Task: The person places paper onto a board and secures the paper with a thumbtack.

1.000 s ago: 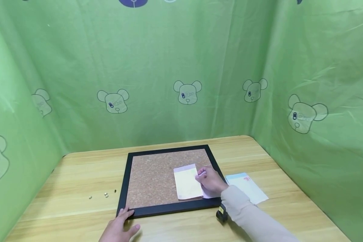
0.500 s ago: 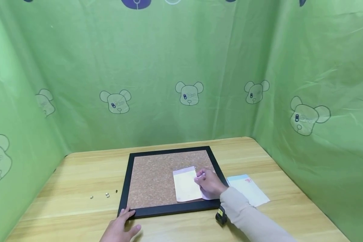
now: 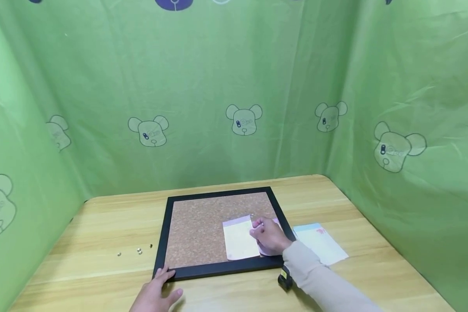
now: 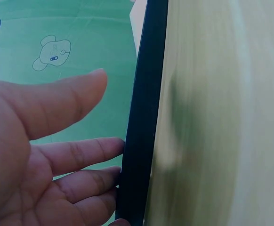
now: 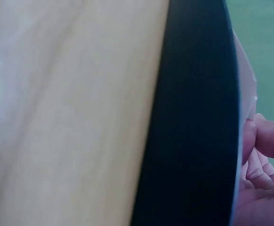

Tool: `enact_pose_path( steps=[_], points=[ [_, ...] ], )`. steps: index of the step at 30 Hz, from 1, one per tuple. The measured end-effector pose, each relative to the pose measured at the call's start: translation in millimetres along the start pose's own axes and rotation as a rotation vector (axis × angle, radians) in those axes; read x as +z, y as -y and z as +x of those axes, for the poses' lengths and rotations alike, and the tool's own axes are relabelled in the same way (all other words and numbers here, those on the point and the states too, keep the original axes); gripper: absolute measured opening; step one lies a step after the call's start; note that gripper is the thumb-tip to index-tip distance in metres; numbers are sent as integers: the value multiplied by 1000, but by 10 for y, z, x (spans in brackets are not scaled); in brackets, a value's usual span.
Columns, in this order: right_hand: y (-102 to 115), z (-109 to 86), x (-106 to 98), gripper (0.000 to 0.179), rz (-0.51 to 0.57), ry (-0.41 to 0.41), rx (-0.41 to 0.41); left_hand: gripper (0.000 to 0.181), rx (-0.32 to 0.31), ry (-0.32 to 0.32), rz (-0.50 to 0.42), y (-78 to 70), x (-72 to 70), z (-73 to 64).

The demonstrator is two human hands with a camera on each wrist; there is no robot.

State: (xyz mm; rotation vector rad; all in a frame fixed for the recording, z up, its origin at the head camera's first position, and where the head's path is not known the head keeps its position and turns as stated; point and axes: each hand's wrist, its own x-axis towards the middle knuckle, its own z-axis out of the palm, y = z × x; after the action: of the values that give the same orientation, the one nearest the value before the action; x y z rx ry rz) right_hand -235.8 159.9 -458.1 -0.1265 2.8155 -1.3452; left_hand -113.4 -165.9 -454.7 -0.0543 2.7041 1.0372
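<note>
A cork board (image 3: 196, 229) in a black frame (image 3: 210, 269) lies on the table. On its right half rests a cream note sheet (image 3: 239, 240) with a lilac top band. Beside it is a pink sheet (image 3: 263, 250), mostly hidden under my right hand (image 3: 271, 235). That hand's thumb and curled fingers pinch the pink sheet near its left side; in the right wrist view, thumb and finger (image 5: 264, 136) meet at a raised paper edge (image 5: 246, 87). My left hand (image 3: 154, 289) touches the frame's near left corner with extended fingertips, thumb held apart.
Several small metallic pieces (image 3: 139, 251) and a tiny dark bit (image 3: 151, 245) lie left of the board. A white sheet with a blue top band (image 3: 320, 245) is to the right. A black device (image 3: 285, 278) sits by the right sleeve. Green curtains (image 3: 203, 160) surround the table.
My right hand stays at the sheets, its wrist turning slightly, and more of the pink sheet's top right corner shows. My left hand keeps its place at the frame. The head view shifts slightly.
</note>
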Motion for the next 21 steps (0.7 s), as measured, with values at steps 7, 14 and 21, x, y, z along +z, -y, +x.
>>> enact_pose_path(
  steps=[7,14,21],
  points=[
    [1,12,26,18,-23,3,-6,63,6,-6,-14,13,-2,1],
    [10,-1,34,23,6,23,-34,66,-1,2,-9,30,2,2],
    [48,0,29,22,-32,33,-29,63,7,-25,-12,6,-16,-38]
  ],
)
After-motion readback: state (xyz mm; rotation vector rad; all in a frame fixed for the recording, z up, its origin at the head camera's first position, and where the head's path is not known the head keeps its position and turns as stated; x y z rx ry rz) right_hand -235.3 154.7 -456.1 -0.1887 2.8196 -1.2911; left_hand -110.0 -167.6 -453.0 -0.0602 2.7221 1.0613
